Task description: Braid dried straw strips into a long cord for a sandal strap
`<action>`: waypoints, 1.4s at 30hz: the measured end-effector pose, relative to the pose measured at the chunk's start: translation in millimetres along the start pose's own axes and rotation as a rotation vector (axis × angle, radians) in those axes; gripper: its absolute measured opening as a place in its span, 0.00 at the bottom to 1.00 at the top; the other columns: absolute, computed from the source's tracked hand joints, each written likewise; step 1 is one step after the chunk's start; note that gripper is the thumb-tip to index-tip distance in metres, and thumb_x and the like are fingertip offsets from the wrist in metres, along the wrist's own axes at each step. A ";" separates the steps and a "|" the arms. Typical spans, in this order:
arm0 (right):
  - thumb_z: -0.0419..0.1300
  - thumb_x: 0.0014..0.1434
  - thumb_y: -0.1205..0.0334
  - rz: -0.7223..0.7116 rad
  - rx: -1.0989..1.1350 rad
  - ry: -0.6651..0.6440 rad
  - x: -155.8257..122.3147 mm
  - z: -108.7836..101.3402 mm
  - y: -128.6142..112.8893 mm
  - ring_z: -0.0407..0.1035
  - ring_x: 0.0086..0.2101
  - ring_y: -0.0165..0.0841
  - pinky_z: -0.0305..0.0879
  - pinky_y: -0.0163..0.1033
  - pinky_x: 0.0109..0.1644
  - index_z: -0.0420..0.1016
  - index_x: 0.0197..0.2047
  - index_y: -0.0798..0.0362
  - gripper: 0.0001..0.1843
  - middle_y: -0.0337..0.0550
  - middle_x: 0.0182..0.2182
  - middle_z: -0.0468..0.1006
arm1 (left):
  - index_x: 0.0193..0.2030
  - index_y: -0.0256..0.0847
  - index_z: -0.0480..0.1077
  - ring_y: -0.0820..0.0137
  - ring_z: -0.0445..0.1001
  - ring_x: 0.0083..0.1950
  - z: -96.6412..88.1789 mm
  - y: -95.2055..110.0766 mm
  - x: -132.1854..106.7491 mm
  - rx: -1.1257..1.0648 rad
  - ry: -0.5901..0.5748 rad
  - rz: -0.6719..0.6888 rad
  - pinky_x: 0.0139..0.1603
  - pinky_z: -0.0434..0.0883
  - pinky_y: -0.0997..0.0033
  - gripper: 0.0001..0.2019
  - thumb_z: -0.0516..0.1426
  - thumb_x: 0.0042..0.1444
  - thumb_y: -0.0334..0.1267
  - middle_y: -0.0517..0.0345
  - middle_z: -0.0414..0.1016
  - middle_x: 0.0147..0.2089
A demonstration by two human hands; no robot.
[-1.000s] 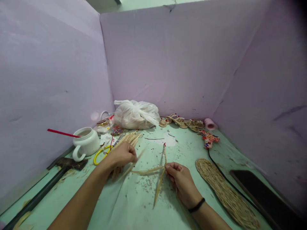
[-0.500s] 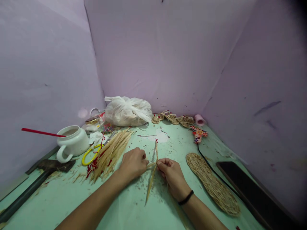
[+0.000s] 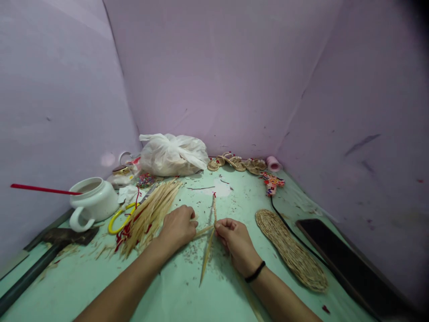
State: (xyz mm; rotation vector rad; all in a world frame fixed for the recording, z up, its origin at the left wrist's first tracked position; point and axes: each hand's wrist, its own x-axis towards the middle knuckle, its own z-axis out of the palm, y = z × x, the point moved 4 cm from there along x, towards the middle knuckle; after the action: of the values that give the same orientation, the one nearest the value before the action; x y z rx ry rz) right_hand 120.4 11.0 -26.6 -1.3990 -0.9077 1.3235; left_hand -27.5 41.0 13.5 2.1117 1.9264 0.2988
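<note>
A thin straw braid (image 3: 215,209) with a red tip points away from me over the green tabletop. My right hand (image 3: 236,243), with a black band at its wrist, pinches the braid's near end between thumb and finger. My left hand (image 3: 179,227) is closed on a loose straw strand (image 3: 204,231) that runs across to the braid. Another strand (image 3: 207,259) hangs toward me between the hands, and a long one trails beneath my right wrist. To the left lies a bundle of dry straw strips (image 3: 154,217) with red thread among them.
At left are yellow-handled scissors (image 3: 115,222), a white pot (image 3: 100,203) holding a red stick, and a hammer (image 3: 36,264). A tied white plastic bag (image 3: 174,156) and small woven sandals (image 3: 234,162) line the back. A woven sole (image 3: 291,250) and a dark phone-like slab (image 3: 345,264) lie right.
My left hand has moved a little away from the braid, and more of the strand shows between the hands. The right hand keeps its pinch. The whole view has shifted slightly.
</note>
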 end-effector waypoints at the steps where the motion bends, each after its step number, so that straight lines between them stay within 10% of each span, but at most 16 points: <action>1: 0.58 0.40 0.62 -0.001 0.003 0.001 -0.2 0.0 -0.3 0.48 0.13 0.20 0.40 0.30 0.16 0.66 0.20 0.57 0.06 0.32 0.12 0.63 | 0.30 0.38 0.71 0.65 0.70 0.36 0.1 0.5 0.0 0.002 -0.003 -0.001 0.32 0.57 0.71 0.09 0.52 0.47 0.39 0.50 0.74 0.33; 23: 0.57 0.41 0.63 -0.045 -0.029 -0.016 1.6 -0.3 0.2 0.50 0.14 0.21 0.43 0.30 0.17 0.66 0.20 0.58 0.06 0.34 0.13 0.64 | 0.22 0.34 0.71 0.74 0.64 0.25 6.9 16.5 -8.7 -0.739 -0.088 0.043 0.26 0.59 0.77 0.09 0.54 0.40 0.37 0.59 0.69 0.21; 42: 0.56 0.40 0.66 0.001 0.008 -0.038 -4.3 1.8 -3.2 0.53 0.11 0.21 0.45 0.29 0.15 0.67 0.20 0.57 0.03 0.32 0.08 0.62 | 0.22 0.39 0.72 0.74 0.64 0.26 8.4 24.9 -21.8 -0.322 -0.079 0.053 0.26 0.53 0.76 0.11 0.52 0.44 0.41 0.60 0.69 0.21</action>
State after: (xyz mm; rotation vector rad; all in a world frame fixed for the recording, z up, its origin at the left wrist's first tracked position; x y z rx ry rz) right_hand 118.4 7.9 -22.3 -1.3725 -0.9253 1.3571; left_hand -3.5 16.8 14.5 1.9336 1.6535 0.4925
